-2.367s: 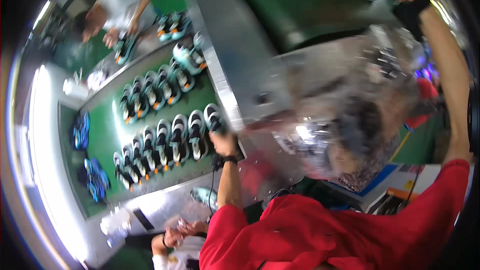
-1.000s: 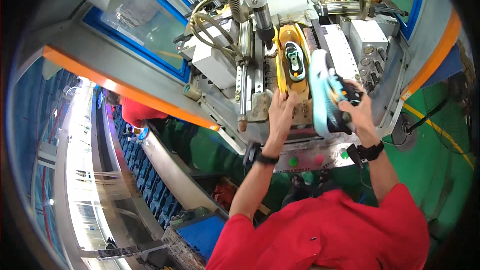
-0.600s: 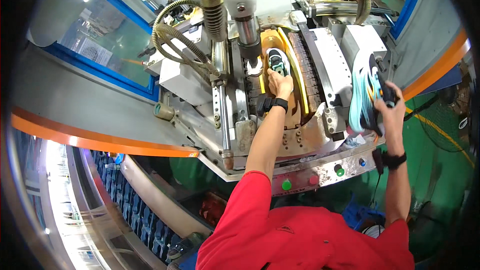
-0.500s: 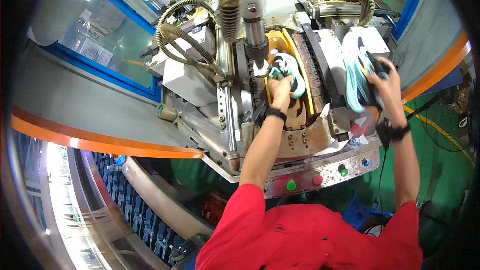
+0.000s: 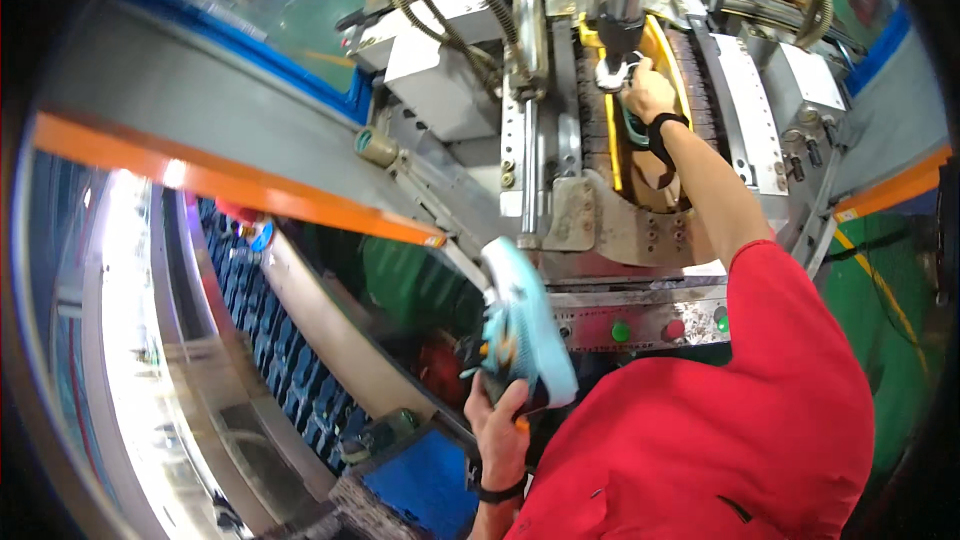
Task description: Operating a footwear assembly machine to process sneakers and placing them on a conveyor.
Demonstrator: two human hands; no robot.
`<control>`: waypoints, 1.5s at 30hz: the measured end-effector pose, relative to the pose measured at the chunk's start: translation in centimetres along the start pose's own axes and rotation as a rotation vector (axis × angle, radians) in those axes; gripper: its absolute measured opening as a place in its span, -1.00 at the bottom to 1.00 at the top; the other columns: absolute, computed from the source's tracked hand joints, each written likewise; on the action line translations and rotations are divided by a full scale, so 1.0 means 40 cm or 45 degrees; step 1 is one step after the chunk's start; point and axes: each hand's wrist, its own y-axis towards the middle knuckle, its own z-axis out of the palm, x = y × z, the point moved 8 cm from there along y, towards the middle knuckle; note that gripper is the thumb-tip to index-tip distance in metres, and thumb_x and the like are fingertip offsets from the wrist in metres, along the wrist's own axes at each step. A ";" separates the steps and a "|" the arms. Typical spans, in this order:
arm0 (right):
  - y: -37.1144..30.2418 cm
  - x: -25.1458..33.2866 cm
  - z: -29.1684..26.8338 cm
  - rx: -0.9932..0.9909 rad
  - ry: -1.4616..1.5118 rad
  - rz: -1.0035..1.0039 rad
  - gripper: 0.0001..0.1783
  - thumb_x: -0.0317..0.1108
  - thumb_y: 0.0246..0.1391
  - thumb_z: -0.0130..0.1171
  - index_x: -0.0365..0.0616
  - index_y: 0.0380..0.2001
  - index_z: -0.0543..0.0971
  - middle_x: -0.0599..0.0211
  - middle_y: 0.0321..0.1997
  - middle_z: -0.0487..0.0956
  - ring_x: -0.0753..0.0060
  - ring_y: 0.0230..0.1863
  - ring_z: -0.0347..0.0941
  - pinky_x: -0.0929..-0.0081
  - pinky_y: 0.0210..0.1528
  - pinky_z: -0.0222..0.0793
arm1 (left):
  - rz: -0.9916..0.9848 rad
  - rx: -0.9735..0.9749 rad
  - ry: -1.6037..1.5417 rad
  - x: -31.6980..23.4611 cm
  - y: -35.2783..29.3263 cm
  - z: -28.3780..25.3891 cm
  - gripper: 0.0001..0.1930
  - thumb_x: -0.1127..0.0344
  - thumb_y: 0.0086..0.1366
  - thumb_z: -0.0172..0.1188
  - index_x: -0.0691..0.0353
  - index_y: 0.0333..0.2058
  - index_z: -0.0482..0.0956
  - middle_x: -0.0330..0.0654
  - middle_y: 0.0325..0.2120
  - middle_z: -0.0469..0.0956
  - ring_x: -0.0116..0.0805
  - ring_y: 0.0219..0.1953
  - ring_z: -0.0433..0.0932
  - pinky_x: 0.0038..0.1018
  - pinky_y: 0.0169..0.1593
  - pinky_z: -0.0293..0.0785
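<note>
Head view: at far left runs a long, glossy silver-white metal rail (image 5: 140,360), and beside it a row of dark blue, wavy-edged pieces (image 5: 262,310). Above them, a bright orange curved guard strip (image 5: 235,195) slants down to the right under a clear window with a blue frame (image 5: 345,90). Near the bottom, a flat blue panel (image 5: 425,480) lies just left of the person's left hand (image 5: 500,430). That hand is closed around the dark upper part of a light-blue and black sports shoe (image 5: 540,325), held in the air in front of the machine, its outline slightly blurred. Right of it, on the machine's front edge, sit a round green button (image 5: 620,331) and a round red button (image 5: 673,329). Above these, the right hand (image 5: 652,95) reaches into a long cradle with yellow side walls (image 5: 614,155), over a teal shoe (image 5: 636,130) largely hidden beneath it; how tightly its fingers are closed cannot be told. Further right stands a pale grey metal box (image 5: 800,80).
</note>
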 end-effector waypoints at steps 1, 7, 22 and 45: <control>-0.002 -0.001 -0.005 0.001 0.002 0.048 -0.41 -0.10 0.00 0.16 -0.34 -0.05 0.31 -0.19 -0.18 0.61 -0.13 -0.13 0.59 0.05 -0.05 0.48 | 0.059 -0.197 -0.046 0.019 -0.040 -0.067 -0.57 0.49 0.15 0.21 0.35 0.03 0.41 -0.22 -0.22 0.53 -0.42 -0.22 0.57 -0.50 -0.18 0.53; -0.280 0.167 -0.206 0.033 0.289 -0.525 -0.49 -0.44 0.02 0.11 -0.30 0.10 0.38 -0.15 0.01 0.52 -0.11 0.01 0.50 0.19 0.05 0.43 | 0.116 -0.727 -0.147 0.182 -0.264 -0.318 -0.69 0.45 0.21 0.18 0.28 -0.04 0.48 -0.26 -0.24 0.52 -0.44 -0.26 0.56 -0.52 -0.30 0.55; -1.045 0.048 0.353 0.659 0.357 -1.471 -0.82 -0.48 0.04 0.09 -0.15 -0.23 0.53 0.11 -0.20 0.49 0.00 -0.12 0.43 0.21 -0.09 0.37 | 0.156 -1.086 -1.074 0.576 -0.585 -0.394 -0.73 0.43 0.25 0.20 0.37 -0.08 0.50 -0.11 -0.25 0.61 -0.26 -0.30 0.66 -0.35 -0.32 0.67; -2.591 1.314 -0.870 -0.039 1.569 -3.431 -0.63 -0.58 -0.01 0.21 -0.19 -0.06 0.55 0.25 -0.07 0.58 0.36 -0.14 0.53 0.49 -0.05 0.40 | 0.542 -2.121 -1.423 0.989 -1.134 -1.414 -0.68 0.41 0.04 0.36 0.38 -0.23 0.50 -0.07 -0.39 0.59 -0.20 -0.49 0.61 -0.38 -0.61 0.55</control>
